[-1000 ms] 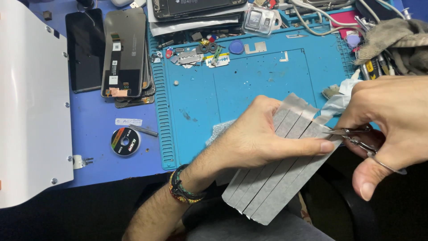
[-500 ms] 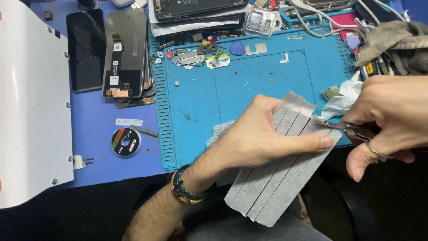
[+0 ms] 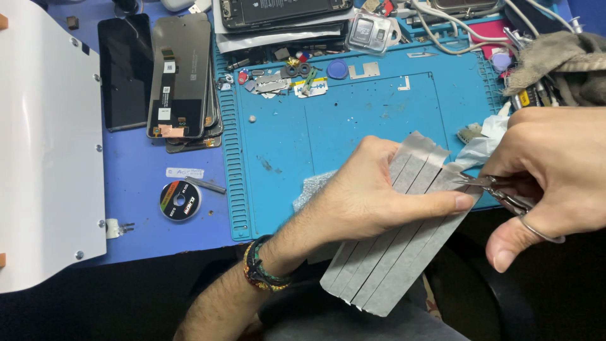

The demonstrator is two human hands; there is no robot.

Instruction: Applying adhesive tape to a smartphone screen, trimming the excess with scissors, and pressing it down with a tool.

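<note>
1. grey strip sheet (image 3: pixel 404 252) hangs off the near edge of the blue work mat (image 3: pixel 353 120), tilted, its far end over the mat and its near end over the person's lap.
2. left hand (image 3: pixel 372 196) lies on top of the sheet, fingers closed over it, the forefinger stretched along it toward the mat's right side.
3. right hand (image 3: pixel 555 177), at the mat's near right corner, is wrapped round small scissors (image 3: pixel 505 192); a finger sits through the ring handle.
4. the scissor tips meet the sheet's right edge, just beside the left forefinger tip.
5. stacked phone screens (image 3: pixel 180 79) lie just off the mat's left edge; a small solder-wick reel (image 3: pixel 180 201) sits nearer, same side.
</note>
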